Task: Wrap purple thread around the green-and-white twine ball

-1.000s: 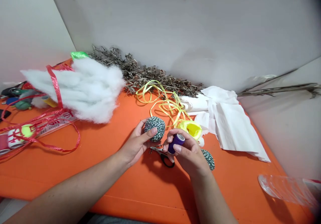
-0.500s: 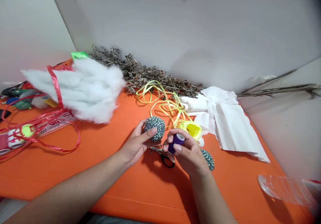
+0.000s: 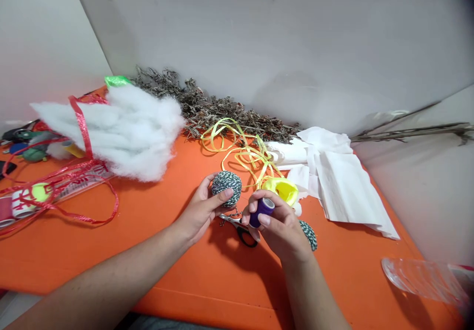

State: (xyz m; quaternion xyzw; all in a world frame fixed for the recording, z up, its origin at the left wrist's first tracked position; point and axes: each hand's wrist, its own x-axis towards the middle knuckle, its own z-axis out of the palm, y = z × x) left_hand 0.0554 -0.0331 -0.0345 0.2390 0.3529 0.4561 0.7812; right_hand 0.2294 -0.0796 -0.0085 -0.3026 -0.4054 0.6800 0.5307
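Left hand [image 3: 200,213]'s half-curled round a twine ball [image 3: 226,184], right hand [image 3: 283,229]'s pinching a purple spool [image 3: 258,216], well in from the tabletop [image 3: 92,241]'s front edge.

- Twine ball [image 3: 227,187], in the left hand [image 3: 198,214]: behind the scissors [image 3: 239,228]
- Thread spool [image 3: 258,217], in the right hand [image 3: 287,234]: right of the scissors
- Ribbon roll [image 3: 273,185]: behind-right of the scissors
- Dried plants [image 3: 222,110]: far behind the scissors
- Fiberfill [image 3: 142,130]: behind-left of the scissors

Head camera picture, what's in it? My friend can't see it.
A person's left grip holds a green-and-white cord ball, the right grip a purple spool, over an orange table. Scissors lie beneath; white fluff, yellow ribbon and dried plants lie farther back.
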